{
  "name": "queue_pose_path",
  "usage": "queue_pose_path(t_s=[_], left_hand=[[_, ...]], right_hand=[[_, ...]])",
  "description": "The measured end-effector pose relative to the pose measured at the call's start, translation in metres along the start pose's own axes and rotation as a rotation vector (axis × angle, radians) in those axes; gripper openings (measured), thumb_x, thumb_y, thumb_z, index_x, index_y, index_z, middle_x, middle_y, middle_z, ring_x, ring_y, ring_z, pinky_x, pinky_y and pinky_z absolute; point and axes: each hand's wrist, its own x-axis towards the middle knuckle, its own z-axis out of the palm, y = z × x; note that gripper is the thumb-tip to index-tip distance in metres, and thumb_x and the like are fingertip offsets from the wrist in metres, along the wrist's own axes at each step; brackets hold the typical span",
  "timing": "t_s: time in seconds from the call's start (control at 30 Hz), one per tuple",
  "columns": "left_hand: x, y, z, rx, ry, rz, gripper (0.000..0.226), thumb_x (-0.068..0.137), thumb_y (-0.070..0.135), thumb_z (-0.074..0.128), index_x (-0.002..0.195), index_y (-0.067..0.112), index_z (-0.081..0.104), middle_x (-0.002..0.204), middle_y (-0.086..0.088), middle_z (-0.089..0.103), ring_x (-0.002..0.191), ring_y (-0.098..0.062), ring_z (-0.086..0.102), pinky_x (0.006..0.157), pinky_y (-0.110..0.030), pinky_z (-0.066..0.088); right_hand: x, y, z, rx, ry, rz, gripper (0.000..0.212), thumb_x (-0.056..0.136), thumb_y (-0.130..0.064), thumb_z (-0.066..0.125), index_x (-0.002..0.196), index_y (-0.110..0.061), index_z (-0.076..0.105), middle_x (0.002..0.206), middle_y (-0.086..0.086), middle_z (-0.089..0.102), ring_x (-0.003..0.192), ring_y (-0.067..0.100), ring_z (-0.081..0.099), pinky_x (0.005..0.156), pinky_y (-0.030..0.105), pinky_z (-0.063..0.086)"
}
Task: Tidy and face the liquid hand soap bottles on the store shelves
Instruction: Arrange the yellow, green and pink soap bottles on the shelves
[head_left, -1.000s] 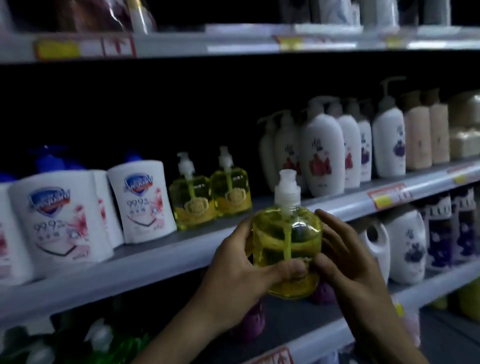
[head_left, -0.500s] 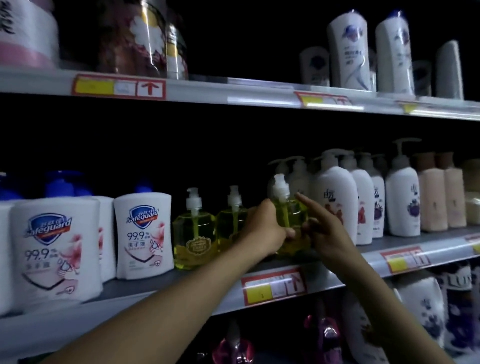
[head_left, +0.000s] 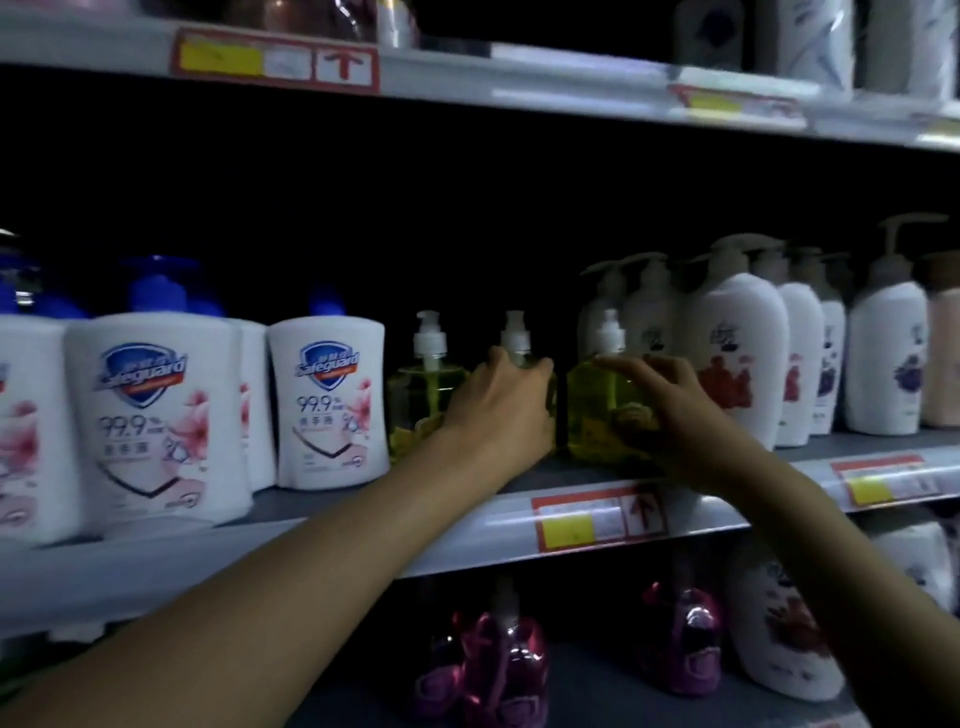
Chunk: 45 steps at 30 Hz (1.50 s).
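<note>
Gripping middle yellow bottle: left hand fingers; right hand fingers wrap rightmost yellow bottle.

The yellow soap bottles are translucent yellow-green with white pumps. The Safeguard bottles are white with blue pumps, a blue shield logo and pink flower print; the lotion bottles are white with red floral motifs. The grey shelf carries red-bordered price tags with yellow panels.
</note>
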Motion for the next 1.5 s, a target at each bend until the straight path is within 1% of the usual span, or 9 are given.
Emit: queue_pose_path(t_s=[0.37, 0.5, 0.63, 0.73, 0.83, 1.07, 1.2, 1.33, 1.5], left_hand=[[-0.011, -0.007, -0.004, -0.135, -0.013, 0.027, 0.034, 0.091, 0.016, 0.055, 0.124, 0.011, 0.059, 0.128, -0.02, 0.049, 0.098, -0.036, 0.059, 0.081, -0.036, 0.052], [-0.045, -0.003, -0.011, -0.06, 0.029, 0.079, 0.03, 0.091, 0.022, 0.048, 0.118, 0.014, 0.059, 0.14, -0.023, 0.039, 0.106, -0.04, 0.053, 0.082, -0.041, 0.048], [-0.129, -0.014, -0.005, 0.009, 0.222, 0.179, 0.032, 0.088, 0.019, 0.05, 0.116, 0.011, 0.061, 0.12, -0.015, 0.052, 0.108, -0.034, 0.051, 0.076, -0.042, 0.048], [-0.206, -0.03, 0.027, -0.052, 0.227, 0.329, 0.013, 0.081, 0.012, 0.053, 0.088, 0.007, 0.062, 0.088, -0.015, 0.056, 0.083, -0.035, 0.055, 0.061, -0.043, 0.048], [-0.271, -0.05, 0.079, -0.143, 0.006, 0.338, 0.005, 0.078, 0.01, 0.054, 0.077, 0.009, 0.058, 0.076, -0.011, 0.054, 0.07, -0.032, 0.055, 0.051, -0.039, 0.047], [-0.361, -0.094, 0.212, -0.207, -0.76, -0.012, 0.018, 0.086, 0.01, 0.05, 0.098, 0.011, 0.063, 0.101, -0.009, 0.064, 0.092, -0.031, 0.061, 0.069, -0.041, 0.053], [-0.374, -0.102, 0.259, -0.372, -1.08, -0.212, 0.035, 0.085, 0.017, 0.054, 0.12, 0.012, 0.053, 0.115, -0.015, 0.058, 0.105, -0.034, 0.057, 0.084, -0.04, 0.051], [-0.372, -0.095, 0.278, -0.545, -1.058, -0.329, 0.057, 0.087, 0.015, 0.057, 0.14, 0.017, 0.038, 0.131, -0.015, 0.053, 0.119, -0.034, 0.051, 0.092, -0.036, 0.044], [-0.367, -0.09, 0.287, -0.581, -1.01, -0.369, 0.067, 0.09, 0.02, 0.058, 0.147, 0.015, 0.023, 0.139, -0.015, 0.046, 0.125, -0.033, 0.045, 0.099, -0.036, 0.038]], right_hand=[[0.005, -0.009, 0.01, -0.088, -0.118, 0.036, 0.073, 0.088, -0.01, 0.06, 0.146, -0.039, 0.026, 0.157, 0.016, 0.016, 0.14, 0.041, 0.029, 0.109, 0.05, 0.037], [-0.043, -0.045, 0.025, -0.32, 0.259, 0.026, 0.051, 0.086, -0.016, 0.048, 0.137, -0.021, 0.047, 0.144, 0.023, 0.035, 0.122, 0.049, 0.042, 0.094, 0.055, 0.045], [-0.131, -0.09, 0.072, -0.165, 0.435, -0.047, 0.033, 0.078, -0.012, 0.045, 0.107, -0.01, 0.059, 0.111, 0.025, 0.052, 0.101, 0.043, 0.05, 0.078, 0.047, 0.043], [-0.203, -0.103, 0.128, -0.019, 0.271, -0.078, 0.012, 0.072, -0.012, 0.045, 0.082, -0.016, 0.051, 0.082, 0.018, 0.052, 0.079, 0.038, 0.051, 0.062, 0.042, 0.038], [-0.237, -0.096, 0.185, 0.012, -0.143, 0.071, 0.023, 0.073, -0.027, 0.041, 0.077, -0.019, 0.062, 0.08, 0.007, 0.059, 0.075, 0.036, 0.06, 0.057, 0.04, 0.047], [-0.267, -0.046, 0.288, -0.294, -1.271, 0.318, 0.042, 0.09, -0.03, 0.05, 0.13, -0.019, 0.054, 0.138, 0.008, 0.052, 0.126, 0.03, 0.05, 0.103, 0.043, 0.044], [-0.273, -0.044, 0.33, -0.209, -1.114, 0.534, 0.066, 0.089, -0.033, 0.052, 0.149, -0.017, 0.028, 0.147, 0.013, 0.042, 0.131, 0.033, 0.044, 0.104, 0.044, 0.042], [-0.263, -0.051, 0.349, -0.187, -1.001, 0.593, 0.084, 0.091, -0.031, 0.052, 0.153, -0.026, -0.004, 0.149, 0.018, 0.035, 0.129, 0.038, 0.045, 0.097, 0.046, 0.046], [-0.259, -0.06, 0.369, -0.283, -1.058, 0.55, 0.066, 0.095, -0.031, 0.047, 0.151, -0.021, 0.014, 0.146, 0.015, 0.037, 0.127, 0.036, 0.047, 0.095, 0.042, 0.047]])
